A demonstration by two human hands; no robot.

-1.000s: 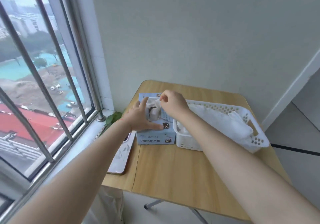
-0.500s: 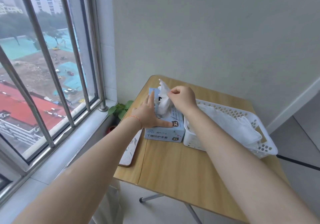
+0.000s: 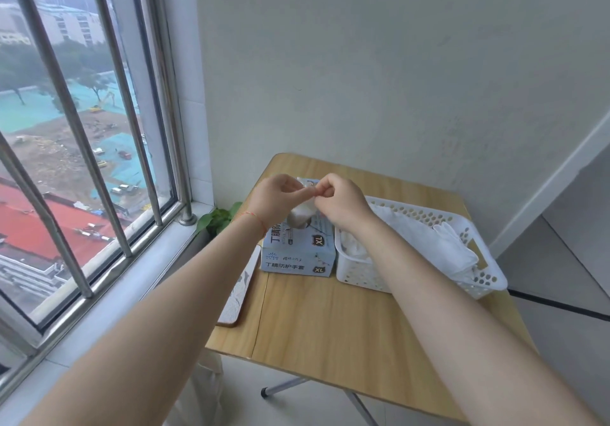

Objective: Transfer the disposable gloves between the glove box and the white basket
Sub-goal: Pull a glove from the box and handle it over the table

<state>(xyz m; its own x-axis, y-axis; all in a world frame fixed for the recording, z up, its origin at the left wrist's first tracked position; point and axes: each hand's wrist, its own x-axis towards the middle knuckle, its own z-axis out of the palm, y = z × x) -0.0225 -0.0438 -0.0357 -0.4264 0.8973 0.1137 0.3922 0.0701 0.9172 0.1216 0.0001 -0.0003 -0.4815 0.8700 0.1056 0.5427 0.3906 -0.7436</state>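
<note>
A pale blue glove box (image 3: 297, 254) marked XL stands on the wooden table (image 3: 330, 326), touching the left side of the white perforated basket (image 3: 482, 280). Several white gloves (image 3: 442, 247) lie in the basket. Above the box, my left hand (image 3: 277, 199) and my right hand (image 3: 343, 201) both pinch the top of one white glove (image 3: 302, 214), which hangs down between them toward the box's opening. Its lower end is partly hidden behind my wrists.
A barred window (image 3: 82, 128) and its sill run along the left. A flat patterned tray (image 3: 239, 290) lies at the table's left edge, with a small green plant (image 3: 218, 219) behind it. A white wall stands close behind the table.
My left hand has lifted off the box top and joined my right hand on the glove. The glove has risen higher out of the box.
</note>
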